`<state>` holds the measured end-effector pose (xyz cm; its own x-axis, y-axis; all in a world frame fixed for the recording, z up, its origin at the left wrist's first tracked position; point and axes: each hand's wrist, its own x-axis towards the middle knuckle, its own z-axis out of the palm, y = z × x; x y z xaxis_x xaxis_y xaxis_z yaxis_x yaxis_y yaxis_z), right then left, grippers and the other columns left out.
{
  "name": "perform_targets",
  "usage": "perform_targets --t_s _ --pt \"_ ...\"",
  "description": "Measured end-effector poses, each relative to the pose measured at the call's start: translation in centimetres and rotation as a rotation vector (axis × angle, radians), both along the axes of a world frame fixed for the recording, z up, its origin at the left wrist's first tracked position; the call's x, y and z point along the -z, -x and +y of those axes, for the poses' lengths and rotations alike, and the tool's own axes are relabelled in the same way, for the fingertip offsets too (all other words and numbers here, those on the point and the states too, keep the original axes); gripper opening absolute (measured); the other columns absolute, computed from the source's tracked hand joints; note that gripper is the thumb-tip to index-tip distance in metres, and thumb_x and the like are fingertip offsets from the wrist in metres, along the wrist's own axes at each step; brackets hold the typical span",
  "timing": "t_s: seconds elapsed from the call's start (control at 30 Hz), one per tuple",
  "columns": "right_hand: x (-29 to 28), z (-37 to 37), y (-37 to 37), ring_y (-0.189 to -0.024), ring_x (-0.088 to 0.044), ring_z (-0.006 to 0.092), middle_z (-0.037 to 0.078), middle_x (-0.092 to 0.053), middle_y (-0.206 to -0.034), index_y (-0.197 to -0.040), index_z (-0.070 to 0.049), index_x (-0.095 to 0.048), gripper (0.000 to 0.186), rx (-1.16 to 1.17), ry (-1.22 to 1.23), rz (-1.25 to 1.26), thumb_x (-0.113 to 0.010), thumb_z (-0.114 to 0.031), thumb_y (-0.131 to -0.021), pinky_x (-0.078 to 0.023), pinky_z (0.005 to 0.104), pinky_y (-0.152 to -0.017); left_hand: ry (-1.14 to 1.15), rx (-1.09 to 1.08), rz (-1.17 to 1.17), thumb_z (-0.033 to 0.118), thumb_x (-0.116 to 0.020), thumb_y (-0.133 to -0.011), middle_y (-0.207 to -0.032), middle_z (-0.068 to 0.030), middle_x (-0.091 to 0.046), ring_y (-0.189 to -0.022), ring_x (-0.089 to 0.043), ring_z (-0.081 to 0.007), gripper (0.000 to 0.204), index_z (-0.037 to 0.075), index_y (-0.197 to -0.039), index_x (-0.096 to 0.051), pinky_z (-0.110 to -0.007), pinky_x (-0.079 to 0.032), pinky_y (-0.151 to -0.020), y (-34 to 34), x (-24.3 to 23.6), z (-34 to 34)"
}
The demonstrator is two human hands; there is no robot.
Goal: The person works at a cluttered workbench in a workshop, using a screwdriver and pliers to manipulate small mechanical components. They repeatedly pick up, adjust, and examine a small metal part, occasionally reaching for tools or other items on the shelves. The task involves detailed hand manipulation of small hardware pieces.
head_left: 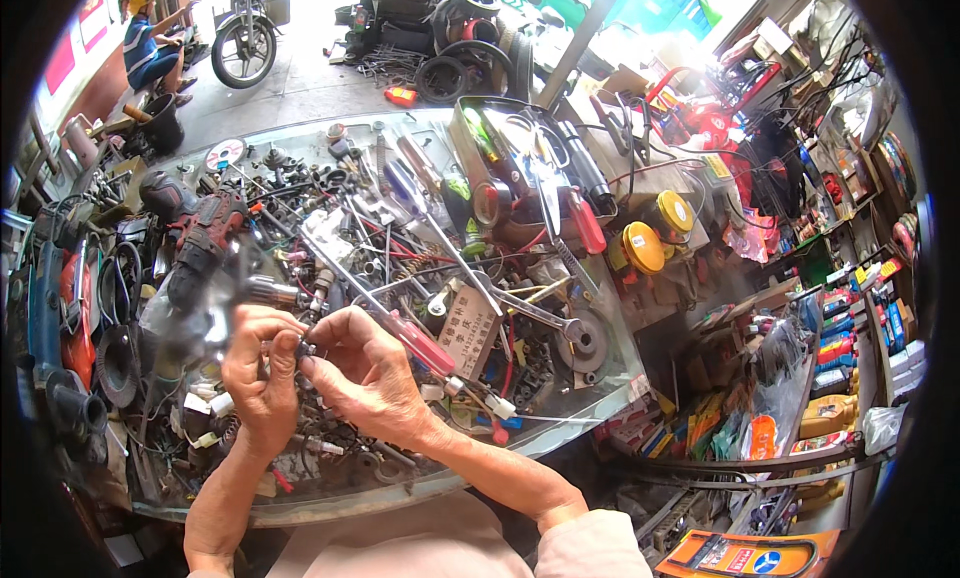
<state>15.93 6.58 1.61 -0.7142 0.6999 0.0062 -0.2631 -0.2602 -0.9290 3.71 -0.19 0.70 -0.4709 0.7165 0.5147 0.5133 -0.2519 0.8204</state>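
Left hand [263, 378] and right hand [370, 383] are pinching a part [305, 349]; they're hovering left of a card [470, 323]. A wrench [524, 307] is lying beside it.

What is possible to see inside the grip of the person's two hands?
A small dark part shows between the left hand and right hand. Fingers cover the rest, so its full shape cannot be seen.

Above the counter [585, 421], 2 hands [258, 383]. On it: 1 power drill [208, 230] toward the left edge, 1 lettered card [470, 330], 1 pale disc [215, 158] by the far edge. Beyond the right edge, 2 yellow-lidded tubs [643, 248]; past the far edge, 1 motorcycle [244, 50].
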Motion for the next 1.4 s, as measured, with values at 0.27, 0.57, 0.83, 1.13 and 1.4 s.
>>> perform_targets --t_s 0.27,0.57,0.83,1.13,1.4 --pt "-0.5 0.0 -0.3 -0.049 -0.050 0.0042 0.000 -0.058 -0.072 -0.096 -0.002 -0.057 0.022 -0.089 0.162 -0.105 -0.058 -0.024 -0.099 -0.040 0.0198 -0.041 -0.047 -0.029 0.063 0.011 -0.063 -0.092 -0.087 -0.0085 -0.063 -0.083 -0.058 -0.0228 0.008 0.004 -0.089 -0.060 -0.035 -0.047 -0.076 0.3 -0.1 -0.3" --pt "-1.0 -0.6 -0.2 -0.062 -0.055 0.0028 0.000 -0.061 -0.078 -0.103 0.000 -0.056 0.020 0.090 -0.087 -0.150 -0.069 -0.005 -0.089 -0.044 0.0176 -0.052 -0.079 -0.012 0.115 0.008 -0.067 -0.088 -0.088 -0.0072 -0.065 -0.080 -0.056 -0.0232 0.008 0.004 -0.089 -0.060 -0.035 -0.045 -0.074 0.8 0.0 -0.2" --pt "-0.8 -0.1 -0.3 -0.057 -0.060 0.0122 0.009 -0.063 -0.084 -0.100 0.003 -0.054 0.015 0.050 0.075 -0.018 -0.065 -0.002 -0.091 -0.050 0.0238 -0.048 -0.073 0.053 0.188 0.005 -0.067 -0.085 -0.092 -0.0087 -0.064 -0.088 -0.058 -0.0280 0.008 0.002 -0.092 -0.064 -0.039 -0.045 -0.081 1.3 0.2 -0.1" --pt "-0.4 0.0 -0.9 -0.079 -0.061 0.0067 0.004 -0.061 -0.098 -0.097 -0.002 -0.058 0.023 0.085 -0.154 -0.107 -0.071 0.008 -0.081 -0.051 0.0198 -0.064 -0.115 0.007 0.189 0.012 -0.066 -0.090 -0.091 -0.0073 -0.065 -0.083 -0.057 -0.0247 0.008 0.005 -0.090 -0.062 -0.036 -0.045 -0.079 1.0 0.6 -0.4" --pt "0.1 0.3 -0.6 -0.081 -0.060 0.0060 0.004 -0.058 -0.099 -0.095 -0.002 -0.059 0.026 0.174 -0.380 -0.137 -0.070 0.012 -0.077 -0.050 0.0194 -0.068 -0.116 0.003 0.206 0.012 -0.068 -0.087 -0.090 -0.0077 -0.062 -0.084 -0.056 -0.0266 0.012 0.004 -0.090 -0.059 -0.038 -0.044 -0.078 0.9 0.3 -0.2"
